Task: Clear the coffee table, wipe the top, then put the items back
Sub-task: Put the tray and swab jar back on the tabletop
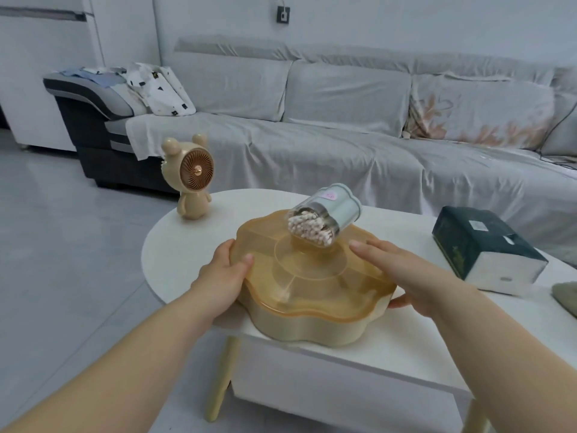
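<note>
Item under handling: a flower-shaped amber snack tray (312, 295) with a translucent lid, located at the near edge of the white desk (175, 245). Whether it rests fully on the desk or is slightly raised cannot be told.

Left grip (224, 273), a bare hand: closed round the tray's left rim, thumb on top of the lid, fingers wrapped over the edge.

Right grip (402, 270), a bare hand: fingers nearly straight and laid across the lid's right side, thumb set against the rim's side wall, so the tray is pinched between them.

A clear jar of cotton swabs (324, 214) sits tilted on the raised centre of the lid, its pale cap pointing up and away.

Also on the desk: a bear-shaped fan (192, 176), upright at the far left, and a dark tissue box (480, 245) to the right, apart from the tray. A greenish cloth (566, 295) shows at the right edge. A covered sofa (343, 135) stands behind.
</note>
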`<state>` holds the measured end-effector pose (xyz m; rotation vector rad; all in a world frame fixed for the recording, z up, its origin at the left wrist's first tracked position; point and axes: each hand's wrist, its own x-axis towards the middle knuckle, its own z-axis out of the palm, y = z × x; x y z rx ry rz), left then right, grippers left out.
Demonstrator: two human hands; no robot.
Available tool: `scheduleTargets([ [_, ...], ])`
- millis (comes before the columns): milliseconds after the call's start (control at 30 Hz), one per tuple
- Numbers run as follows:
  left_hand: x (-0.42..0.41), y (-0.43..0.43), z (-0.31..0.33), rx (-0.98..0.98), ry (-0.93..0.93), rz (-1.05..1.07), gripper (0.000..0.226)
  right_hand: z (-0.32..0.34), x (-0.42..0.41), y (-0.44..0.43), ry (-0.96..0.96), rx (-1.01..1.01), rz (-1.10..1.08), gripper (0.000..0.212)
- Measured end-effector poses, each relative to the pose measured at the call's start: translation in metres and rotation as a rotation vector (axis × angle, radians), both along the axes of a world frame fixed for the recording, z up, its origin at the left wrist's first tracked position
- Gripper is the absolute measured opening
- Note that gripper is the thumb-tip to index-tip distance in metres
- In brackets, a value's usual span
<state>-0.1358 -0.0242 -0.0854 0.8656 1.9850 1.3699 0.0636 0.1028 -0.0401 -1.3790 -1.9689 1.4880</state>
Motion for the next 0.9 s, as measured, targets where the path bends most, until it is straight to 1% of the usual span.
scheduleTargets([
  [100,0.002,0.006,-0.002,-0.012,0.005,-0.009,0.053,-0.003,0.000,0.007,0.008,0.028,-0.017,0.069],
  [200,0.009,0.016,-0.001,0.004,0.001,-0.035,0.058,-0.006,0.005,0.018,0.013,0.046,-0.078,0.068],
  [300,0.021,0.032,-0.001,0.021,-0.010,-0.067,0.065,-0.008,0.013,0.033,0.028,0.054,-0.141,0.067],
  [367,0.030,0.046,-0.001,0.005,0.015,-0.074,0.071,-0.011,0.019,0.043,0.056,0.073,-0.193,0.067],
  [467,0.042,0.067,-0.003,-0.039,0.062,-0.058,0.078,-0.019,0.027,0.055,0.049,0.224,-0.286,0.065],
  [533,0.050,0.080,-0.004,-0.042,0.075,-0.041,0.077,-0.025,0.031,0.062,0.012,0.339,-0.314,0.064],
  [600,0.054,0.093,-0.004,-0.037,0.101,-0.018,0.074,-0.028,0.033,0.070,0.025,0.391,-0.341,0.064],
  [767,0.054,0.119,-0.004,-0.039,0.201,-0.015,0.064,-0.029,0.032,0.090,0.027,0.432,-0.371,0.066],
  [900,0.055,0.131,-0.003,-0.112,0.303,-0.007,0.063,-0.027,0.033,0.100,0.031,0.427,-0.367,0.066],
])
